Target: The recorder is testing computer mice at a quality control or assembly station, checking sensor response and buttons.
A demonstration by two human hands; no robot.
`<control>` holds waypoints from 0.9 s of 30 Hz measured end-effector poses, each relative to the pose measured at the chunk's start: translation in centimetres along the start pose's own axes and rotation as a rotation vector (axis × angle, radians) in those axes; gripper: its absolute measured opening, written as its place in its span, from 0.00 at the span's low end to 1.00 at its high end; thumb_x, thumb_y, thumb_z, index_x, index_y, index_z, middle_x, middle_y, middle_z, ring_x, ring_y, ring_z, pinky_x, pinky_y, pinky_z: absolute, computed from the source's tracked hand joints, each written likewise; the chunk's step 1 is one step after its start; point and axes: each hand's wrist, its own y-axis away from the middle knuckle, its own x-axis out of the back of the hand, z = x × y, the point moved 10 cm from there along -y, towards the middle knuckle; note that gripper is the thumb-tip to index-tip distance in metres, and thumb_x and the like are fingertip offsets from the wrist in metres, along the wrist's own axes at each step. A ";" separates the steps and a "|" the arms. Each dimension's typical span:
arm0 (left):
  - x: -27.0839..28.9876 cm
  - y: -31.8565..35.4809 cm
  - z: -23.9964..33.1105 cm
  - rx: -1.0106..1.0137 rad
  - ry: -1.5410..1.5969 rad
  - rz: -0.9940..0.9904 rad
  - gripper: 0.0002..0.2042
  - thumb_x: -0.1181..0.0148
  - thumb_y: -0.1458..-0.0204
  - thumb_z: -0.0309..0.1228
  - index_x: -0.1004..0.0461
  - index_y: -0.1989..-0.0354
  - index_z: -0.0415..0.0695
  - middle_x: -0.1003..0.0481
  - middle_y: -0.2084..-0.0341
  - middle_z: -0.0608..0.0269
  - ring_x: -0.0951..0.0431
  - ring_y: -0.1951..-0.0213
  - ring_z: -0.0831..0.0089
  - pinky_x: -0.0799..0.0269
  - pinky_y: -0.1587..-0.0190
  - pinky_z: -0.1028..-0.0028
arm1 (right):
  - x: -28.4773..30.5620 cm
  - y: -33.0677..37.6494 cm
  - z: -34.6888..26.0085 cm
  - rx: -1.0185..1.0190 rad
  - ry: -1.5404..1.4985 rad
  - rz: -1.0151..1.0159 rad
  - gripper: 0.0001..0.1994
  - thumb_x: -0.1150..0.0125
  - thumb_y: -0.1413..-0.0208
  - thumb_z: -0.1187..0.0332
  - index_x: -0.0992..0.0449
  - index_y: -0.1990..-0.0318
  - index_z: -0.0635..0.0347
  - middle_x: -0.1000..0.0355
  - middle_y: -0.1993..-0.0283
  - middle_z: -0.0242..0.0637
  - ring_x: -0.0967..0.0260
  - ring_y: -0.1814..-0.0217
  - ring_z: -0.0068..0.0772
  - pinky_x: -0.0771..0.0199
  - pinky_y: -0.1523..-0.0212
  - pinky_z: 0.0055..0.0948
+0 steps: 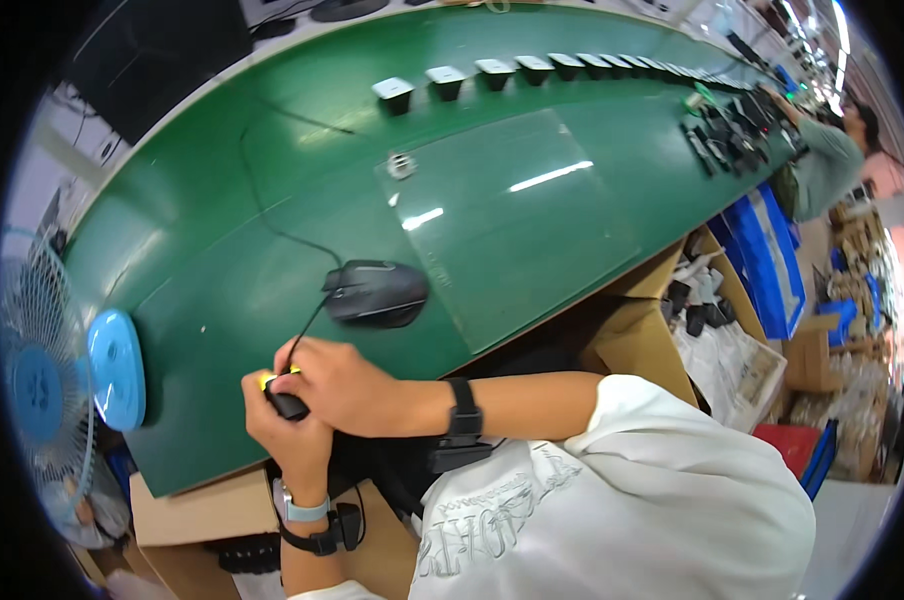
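In the head view, the mouse [380, 293] served as the landmark. The small black-and-yellow piece [289, 405] was off the mouse's left side, nearer the person, held up between both hands. The left hand [280, 432] was curled round it from below, pinching it between thumb and fingers. The right hand [344, 385] was closed in over it, its thumb seemingly pressed to the piece; what its other fingertips gripped could not be told. A thin dark cord [307, 332] ran from beside the mouse's left edge into the hands; its join to either was unclear.

The step in hand looked like fine two-handed work on that piece. Done well, it probably called for the left hand to steady the body while the right worked in small, straight pushes or pulls, with no twisting strain on the cord. Some slack toward the mouse would have helped, since a tug might have dragged it. Turning the piece into view would have let the eyes check it.

Right of the mouse lay a clear sheet [532, 225] on the green table [207, 300]; well left of the mouse stood a blue fan [40, 385].
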 end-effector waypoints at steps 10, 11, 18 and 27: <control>1.2 0.2 -5.9 0.344 0.192 0.032 0.17 0.35 0.47 0.22 0.33 0.50 0.37 0.31 0.62 0.64 0.32 0.63 0.74 0.33 0.61 0.74 | 0.7 -1.1 0.0 0.105 0.659 -0.322 0.11 0.39 0.39 0.64 0.23 0.69 0.62 0.24 0.73 0.46 0.24 0.70 0.56 0.25 0.73 0.47; 1.3 0.8 -6.7 0.442 0.299 0.065 0.19 0.36 0.46 0.23 0.34 0.48 0.37 0.31 0.61 0.64 0.30 0.62 0.74 0.32 0.60 0.75 | 1.7 -0.9 -0.6 0.098 0.630 -0.286 0.11 0.39 0.39 0.64 0.23 0.69 0.62 0.24 0.73 0.46 0.24 0.70 0.56 0.25 0.73 0.47; -4.3 4.7 4.6 -0.233 0.099 -0.347 0.38 0.30 0.52 0.26 0.46 0.35 0.35 0.41 0.40 0.49 0.35 0.42 0.56 0.39 0.38 0.61 | 7.1 3.3 -5.1 0.051 0.079 -0.147 0.27 0.26 0.50 0.58 0.32 0.50 0.65 0.29 0.55 0.51 0.28 0.55 0.54 0.27 0.53 0.43; -1.9 1.5 1.7 -0.103 0.376 -0.281 0.23 0.41 0.46 0.17 0.38 0.41 0.39 0.36 0.43 0.54 0.29 0.48 0.64 0.29 0.50 0.68 | 49.7 21.2 -5.8 -0.455 0.554 0.522 0.16 0.29 0.43 0.69 0.22 0.49 0.63 0.23 0.48 0.36 0.27 0.45 0.27 0.27 0.42 0.30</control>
